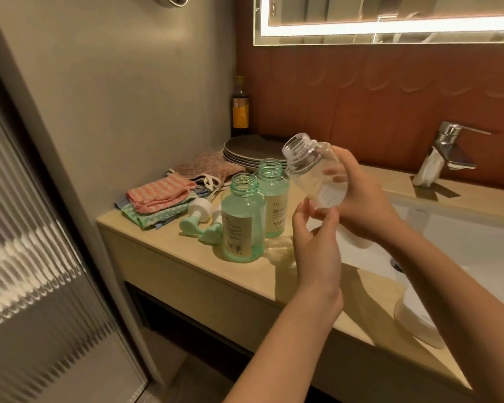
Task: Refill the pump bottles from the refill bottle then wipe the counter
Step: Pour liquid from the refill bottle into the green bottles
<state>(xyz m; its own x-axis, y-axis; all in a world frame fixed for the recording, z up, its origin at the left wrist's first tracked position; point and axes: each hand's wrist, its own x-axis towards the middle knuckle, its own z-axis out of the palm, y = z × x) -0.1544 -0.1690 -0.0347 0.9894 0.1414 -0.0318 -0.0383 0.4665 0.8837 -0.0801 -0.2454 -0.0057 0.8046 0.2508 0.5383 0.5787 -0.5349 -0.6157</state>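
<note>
My right hand (361,196) grips a clear refill bottle (312,167), tilted with its open mouth pointing up and left above the counter. My left hand (314,237) is just below the bottle's base, fingers loosely curled and touching it near the bottom. Two green pump bottles stand uncapped on the beige counter (186,257): the near one (243,219) and the far one (274,196). Their two pump heads (198,216) lie on the counter to the left of them.
Folded cloths (157,199) lie at the counter's left end, with a brown cloth and stacked plates (250,149) behind. A dark bottle (240,109) stands in the corner. The white sink (448,242) and tap (448,144) are on the right.
</note>
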